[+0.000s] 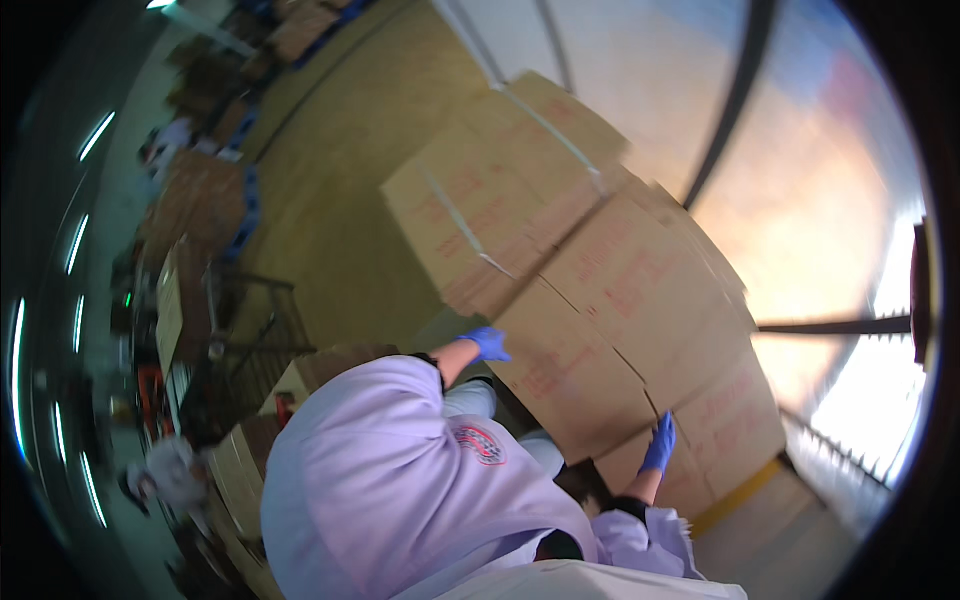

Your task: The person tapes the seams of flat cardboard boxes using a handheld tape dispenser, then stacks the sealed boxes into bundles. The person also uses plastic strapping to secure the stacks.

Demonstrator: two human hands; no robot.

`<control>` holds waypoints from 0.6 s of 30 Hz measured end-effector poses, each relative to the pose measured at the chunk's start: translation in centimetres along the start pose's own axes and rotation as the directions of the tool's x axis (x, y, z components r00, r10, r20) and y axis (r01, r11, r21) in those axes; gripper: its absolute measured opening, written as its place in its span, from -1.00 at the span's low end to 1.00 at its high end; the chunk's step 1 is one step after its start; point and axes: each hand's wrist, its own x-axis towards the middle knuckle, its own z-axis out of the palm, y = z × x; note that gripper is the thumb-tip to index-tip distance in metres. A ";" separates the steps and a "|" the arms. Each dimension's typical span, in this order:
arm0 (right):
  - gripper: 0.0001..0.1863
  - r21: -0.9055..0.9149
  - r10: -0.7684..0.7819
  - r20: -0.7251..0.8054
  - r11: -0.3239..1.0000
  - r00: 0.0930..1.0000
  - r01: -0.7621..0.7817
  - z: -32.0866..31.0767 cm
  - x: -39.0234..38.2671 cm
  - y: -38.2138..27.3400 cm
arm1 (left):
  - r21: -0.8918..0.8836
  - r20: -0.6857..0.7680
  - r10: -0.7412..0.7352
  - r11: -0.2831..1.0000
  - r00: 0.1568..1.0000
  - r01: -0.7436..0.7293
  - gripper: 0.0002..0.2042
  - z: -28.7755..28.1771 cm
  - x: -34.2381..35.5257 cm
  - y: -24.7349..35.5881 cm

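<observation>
In front of me lie large brown cardboard cartons point(570, 370) with red print, set side by side. My left hand point(487, 345), in a blue-purple glove, is at the left edge of the nearest carton, fingers stretched out. On the near right side, my right hand point(658, 442), gloved alike, lies with straight fingers against the cardboard, by the seam next to another carton point(725, 425). Neither hand is wrapped round anything; how firmly they press cannot be told. Farther off, white straps cross a bundle of cardboard point(500, 195).
A white wall with dark bars point(735, 120) rises beyond the cartons. At left stand a metal cart point(255, 320) and cardboard stacked on a blue pallet point(245, 210). A co-worker in white point(170, 470) is at lower left; another person point(170, 150) is farther back.
</observation>
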 end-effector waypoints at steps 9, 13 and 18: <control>-0.34 -0.518 -0.068 -0.364 0.843 0.929 -0.142 5.5 3.6 -1.2 | -0.276 -0.234 0.013 0.958 0.972 -0.080 -0.12 -2.4 7.2 -3.6; -0.33 -0.514 -0.083 -0.399 0.845 0.913 -0.147 7.0 4.3 -2.4 | -0.445 -0.138 0.025 0.891 0.990 -0.085 -0.14 -3.4 7.0 -4.7; -0.33 -0.337 -0.036 -0.517 0.927 0.855 -0.164 8.3 2.3 -0.5 | -0.358 -0.222 0.175 0.900 0.959 -0.247 -0.12 -4.5 9.5 -3.2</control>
